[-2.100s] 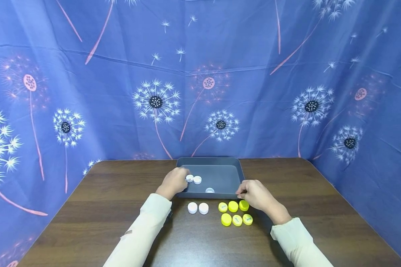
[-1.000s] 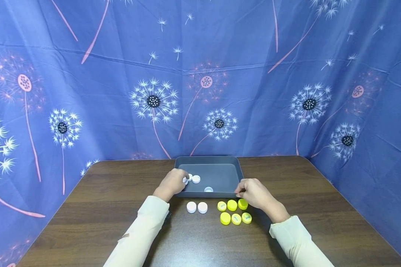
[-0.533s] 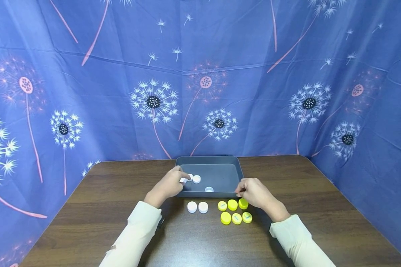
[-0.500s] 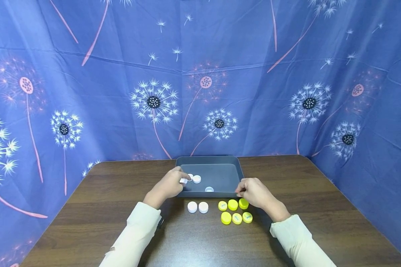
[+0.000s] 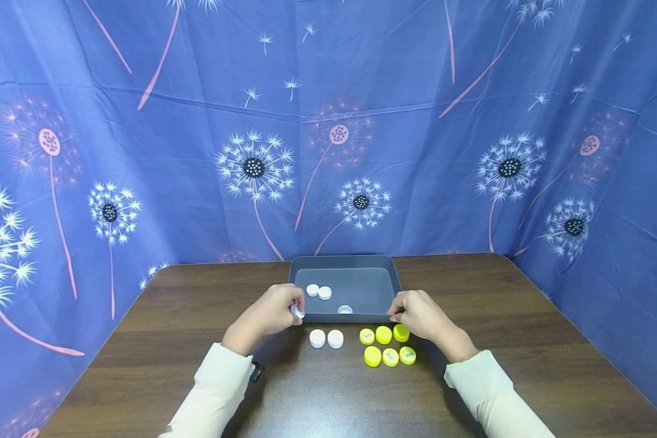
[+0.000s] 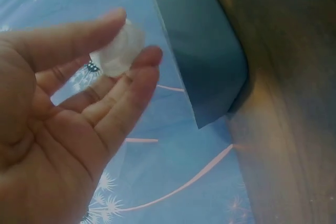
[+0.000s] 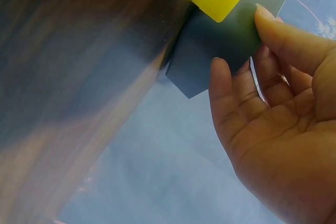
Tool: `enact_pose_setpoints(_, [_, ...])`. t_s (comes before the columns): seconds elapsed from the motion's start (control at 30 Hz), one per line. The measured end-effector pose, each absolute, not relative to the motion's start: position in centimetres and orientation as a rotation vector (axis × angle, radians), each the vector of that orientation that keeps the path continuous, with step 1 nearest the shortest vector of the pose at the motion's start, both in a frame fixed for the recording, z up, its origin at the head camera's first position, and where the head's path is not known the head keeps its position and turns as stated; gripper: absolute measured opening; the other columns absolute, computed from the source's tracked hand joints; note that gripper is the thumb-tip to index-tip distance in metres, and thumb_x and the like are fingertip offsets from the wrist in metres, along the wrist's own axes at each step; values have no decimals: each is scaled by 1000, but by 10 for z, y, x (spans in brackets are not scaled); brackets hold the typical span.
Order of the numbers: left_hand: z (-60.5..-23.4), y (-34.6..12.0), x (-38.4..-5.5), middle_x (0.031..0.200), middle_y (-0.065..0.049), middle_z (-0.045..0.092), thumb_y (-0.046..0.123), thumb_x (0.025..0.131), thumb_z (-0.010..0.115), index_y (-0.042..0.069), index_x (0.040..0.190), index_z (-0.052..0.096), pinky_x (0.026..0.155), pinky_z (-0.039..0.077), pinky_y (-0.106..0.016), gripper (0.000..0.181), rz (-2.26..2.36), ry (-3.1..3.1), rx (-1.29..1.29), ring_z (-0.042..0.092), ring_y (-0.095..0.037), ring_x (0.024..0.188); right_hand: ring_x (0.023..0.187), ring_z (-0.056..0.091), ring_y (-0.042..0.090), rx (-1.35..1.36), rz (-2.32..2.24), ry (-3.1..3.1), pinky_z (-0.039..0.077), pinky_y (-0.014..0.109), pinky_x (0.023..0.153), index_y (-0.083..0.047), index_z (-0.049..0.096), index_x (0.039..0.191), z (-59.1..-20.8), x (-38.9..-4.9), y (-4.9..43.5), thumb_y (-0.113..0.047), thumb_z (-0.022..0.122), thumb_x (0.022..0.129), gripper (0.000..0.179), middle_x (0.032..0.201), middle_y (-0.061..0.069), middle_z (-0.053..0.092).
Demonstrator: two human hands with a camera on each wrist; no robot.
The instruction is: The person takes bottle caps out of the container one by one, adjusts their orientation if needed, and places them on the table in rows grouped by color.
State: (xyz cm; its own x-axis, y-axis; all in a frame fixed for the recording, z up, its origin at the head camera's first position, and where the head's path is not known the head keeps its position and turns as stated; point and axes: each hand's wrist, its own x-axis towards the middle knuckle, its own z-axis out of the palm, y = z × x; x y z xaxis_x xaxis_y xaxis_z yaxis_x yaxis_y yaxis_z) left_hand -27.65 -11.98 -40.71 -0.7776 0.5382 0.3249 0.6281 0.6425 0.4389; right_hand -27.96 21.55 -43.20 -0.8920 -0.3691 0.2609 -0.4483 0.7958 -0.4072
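My left hand (image 5: 271, 313) pinches a white bottle cap (image 5: 297, 312) between thumb and fingertips, over the near left corner of the dark grey tray (image 5: 361, 283). In the left wrist view the held cap (image 6: 119, 52) is raised beside the tray wall (image 6: 207, 40), slightly blurred. At the tray's near right corner, my right hand (image 5: 420, 315) grips the rim with thumb and fingers; the right wrist view shows the tray's corner (image 7: 210, 51) there. Two white caps (image 5: 325, 293) lie side by side at the tray's left, and another (image 5: 345, 309) rests by its near wall.
On the wooden table (image 5: 317, 389), two white caps (image 5: 336, 339) sit in front of the tray. To their right, several yellow caps (image 5: 372, 356) stand in two rows, close below my right hand. A blue dandelion-print curtain (image 5: 306, 225) hangs behind the table.
My left hand has drawn back toward the near left corner, lifting a white cap out of the tray's left side. The right hand has stayed at the tray's corner.
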Motion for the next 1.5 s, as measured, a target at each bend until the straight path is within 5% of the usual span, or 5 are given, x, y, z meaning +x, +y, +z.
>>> enact_pose_setpoints(0.2, [-413, -121, -274, 69, 5, 48, 2, 67, 87, 13, 69, 55, 58, 40, -24, 34, -774, -2790, -1032, 43, -7, 66, 82, 66, 13, 641, 699, -2832, 57, 36, 77, -11, 79, 79, -431, -280, 214, 3, 76, 82, 15, 78, -10, 67])
enact_pose_setpoints(0.4, [-414, -118, -269, 66, 8, 44, 9, 71, 88, 16, 67, 54, 56, 37, -24, 35, -706, -2955, -1041, 41, -7, 65, 78, 64, 11, 659, 709, -2828, 55, 30, 70, -12, 79, 79, -431, -281, 216, 3, 75, 81, 16, 79, -10, 67])
enact_pose_setpoints(0.93, [-419, -108, -257, 57, 9, 47, 6, 67, 89, 18, 58, 48, 52, 40, -24, 44, -392, -3085, -893, 43, -7, 56, 85, 66, 17, 667, 735, -2824, 57, 37, 77, -12, 78, 79, -430, -280, 216, 3, 75, 82, 15, 80, -9, 67])
enact_pose_setpoints(1.5, [-422, -105, -259, 56, 8, 50, -11, 73, 66, 14, 57, 61, 50, 41, -23, 31, -322, -2981, -919, 44, -8, 55, 77, 64, 10, 667, 745, -2813, 53, 26, 67, -12, 77, 78, -431, -279, 218, 3, 75, 82, 16, 80, -9, 67])
